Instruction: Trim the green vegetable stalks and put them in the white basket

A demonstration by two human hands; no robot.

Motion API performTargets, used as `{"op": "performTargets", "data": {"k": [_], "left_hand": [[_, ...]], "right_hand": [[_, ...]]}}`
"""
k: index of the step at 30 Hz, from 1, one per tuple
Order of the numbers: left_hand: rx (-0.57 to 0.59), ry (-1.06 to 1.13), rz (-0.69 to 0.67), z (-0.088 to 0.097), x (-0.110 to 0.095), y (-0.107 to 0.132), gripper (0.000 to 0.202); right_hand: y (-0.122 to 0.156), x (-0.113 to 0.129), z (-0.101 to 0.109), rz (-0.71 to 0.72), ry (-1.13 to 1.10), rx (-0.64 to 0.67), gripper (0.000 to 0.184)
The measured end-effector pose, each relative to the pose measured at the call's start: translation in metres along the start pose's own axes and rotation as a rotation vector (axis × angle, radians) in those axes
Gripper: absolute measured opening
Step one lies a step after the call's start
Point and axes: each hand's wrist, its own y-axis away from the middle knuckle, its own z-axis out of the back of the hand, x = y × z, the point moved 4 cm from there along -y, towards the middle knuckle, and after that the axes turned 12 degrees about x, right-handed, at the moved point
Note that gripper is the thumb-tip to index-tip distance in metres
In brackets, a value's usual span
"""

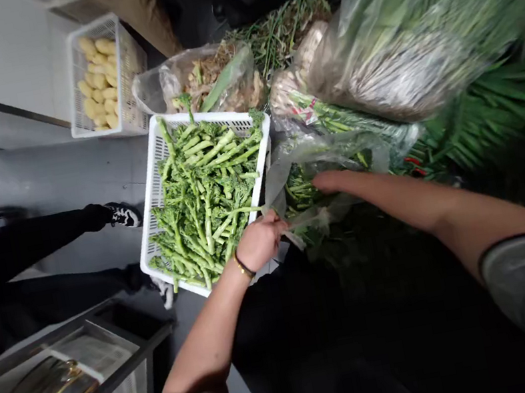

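A white slatted crate (154, 181) on the floor is heaped with green broccolini stalks (205, 200). My left hand (261, 241), with a bracelet at the wrist, is closed on the edge of a clear plastic bag (288, 171) next to the crate's right rim. My right hand (333, 180) reaches into that bag, which holds more green stalks (300, 193); its fingers are hidden by the plastic.
Another white crate of pale yellow potatoes (100, 76) stands farther off. Bagged greens (413, 14), a bag of trimmings (206, 78) and loose green leaves (495, 108) pile up on the right. Another person's dark-trousered legs and shoe (122, 215) are at left. A metal cart (67, 387) holds lids.
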Motion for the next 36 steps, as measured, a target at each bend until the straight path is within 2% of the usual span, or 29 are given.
{"op": "performTargets", "data": {"k": [2,6,11,14,17,21,24,27,32,36], "left_hand": [[-0.004,0.047,-0.061,0.005,0.003,0.008,0.037],[0.049,0.075,-0.103,0.016,-0.005,0.015,0.035],[0.208,0.024,-0.153,0.020,-0.017,0.013,0.032],[0.249,0.012,-0.168,0.019,-0.019,0.014,0.034],[0.235,0.031,-0.136,0.017,-0.017,0.016,0.035],[0.226,0.036,-0.128,0.016,-0.017,0.018,0.033],[0.251,0.056,-0.136,0.015,-0.018,0.020,0.032],[0.276,0.074,-0.139,0.016,-0.020,0.019,0.032],[0.320,0.031,-0.115,0.017,-0.020,0.018,0.031],[0.308,0.008,-0.078,0.015,-0.015,0.020,0.027]], "right_hand": [[-0.015,-0.015,-0.021,-0.038,0.016,0.074,0.020],[-0.031,-0.035,-0.045,-0.078,0.049,0.099,0.016],[-0.045,-0.047,-0.055,-0.110,0.047,0.214,0.014],[-0.050,-0.053,-0.053,-0.127,0.059,0.281,0.016],[-0.045,-0.050,-0.056,-0.121,0.095,0.287,0.026],[-0.028,-0.041,-0.077,-0.121,0.156,0.252,0.042],[-0.016,-0.047,-0.096,-0.220,0.196,0.244,0.050],[-0.011,-0.061,-0.106,-0.328,0.225,0.267,0.051],[-0.014,-0.073,-0.103,-0.375,0.255,0.327,0.049],[-0.017,-0.065,-0.078,-0.311,0.261,0.361,0.054]]}}
